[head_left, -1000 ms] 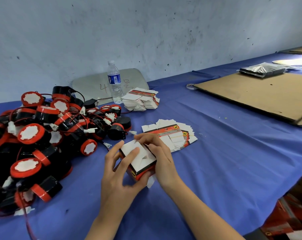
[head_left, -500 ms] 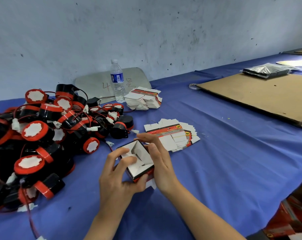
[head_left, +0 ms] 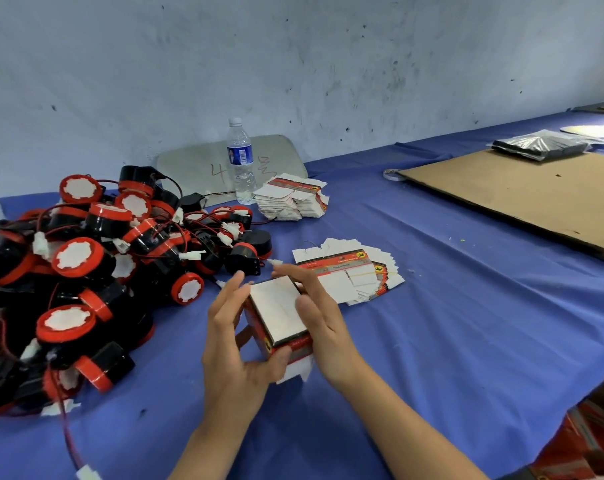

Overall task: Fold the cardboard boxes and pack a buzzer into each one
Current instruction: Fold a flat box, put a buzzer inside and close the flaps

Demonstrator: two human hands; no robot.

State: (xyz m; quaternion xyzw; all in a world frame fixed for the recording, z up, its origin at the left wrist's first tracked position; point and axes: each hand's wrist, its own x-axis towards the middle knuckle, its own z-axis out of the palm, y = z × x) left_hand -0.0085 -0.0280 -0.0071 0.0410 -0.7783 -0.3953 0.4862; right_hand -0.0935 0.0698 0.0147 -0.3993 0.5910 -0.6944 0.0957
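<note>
A small red-and-white cardboard box point(head_left: 276, 313) is held just above the blue tablecloth, its closed white face up and a loose flap hanging under it. My left hand point(head_left: 234, 344) grips it from the left, thumb on the near corner and fingers raised along the side. My right hand point(head_left: 314, 313) holds the right side, thumb lying on the white face. A big heap of black-and-red buzzers point(head_left: 96, 271) with red wires lies to the left. Flat unfolded boxes point(head_left: 352, 271) are fanned out just beyond my right hand.
A second stack of flat boxes point(head_left: 293, 199) and a water bottle point(head_left: 241, 161) stand near the wall, in front of a grey board point(head_left: 196, 168). A large brown cardboard sheet point(head_left: 522, 192) with a black packet point(head_left: 539, 145) lies at the right. The table edge drops off at bottom right.
The box's top flaps, open and showing the inside half a second ago, are now folded flat and closed. Both hands shifted to clasp the box's sides.
</note>
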